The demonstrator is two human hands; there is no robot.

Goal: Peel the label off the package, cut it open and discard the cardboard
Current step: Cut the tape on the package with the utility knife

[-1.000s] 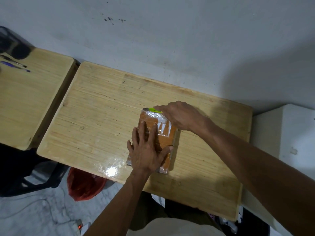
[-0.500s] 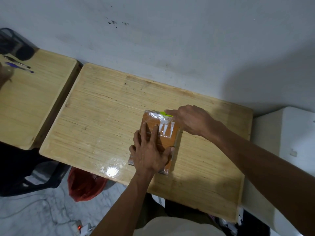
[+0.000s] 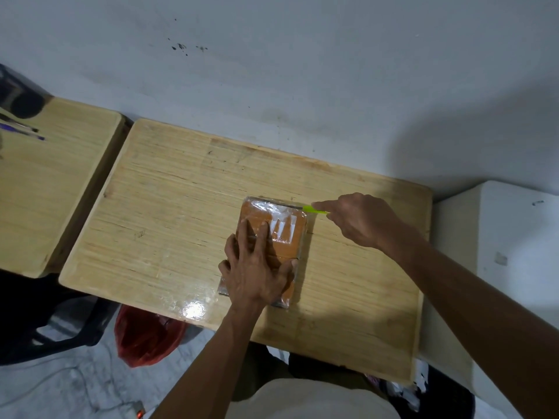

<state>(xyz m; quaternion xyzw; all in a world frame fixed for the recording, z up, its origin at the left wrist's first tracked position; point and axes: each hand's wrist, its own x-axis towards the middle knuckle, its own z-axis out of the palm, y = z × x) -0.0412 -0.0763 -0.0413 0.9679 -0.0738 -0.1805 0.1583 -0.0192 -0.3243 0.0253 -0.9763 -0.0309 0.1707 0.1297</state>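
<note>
An orange package (image 3: 284,234) wrapped in clear plastic lies flat on the wooden table (image 3: 169,213), slightly right of its middle. White marks show on its far right part. My left hand (image 3: 257,267) presses flat on the package's near half, fingers spread. My right hand (image 3: 360,222) grips a green-handled cutter (image 3: 314,209), whose dark blade lies along the package's far edge at its right corner. The index finger lies along the handle.
A second wooden table (image 3: 45,182) stands to the left with pens (image 3: 21,131) on it. A white block (image 3: 508,252) sits at the right. A red plastic bag (image 3: 148,337) hangs below the table's near edge. The wall runs behind.
My right hand has drawn the cutter to the right along the package's far edge, from near the left corner to past the right corner. My left hand stays pressed on the package.
</note>
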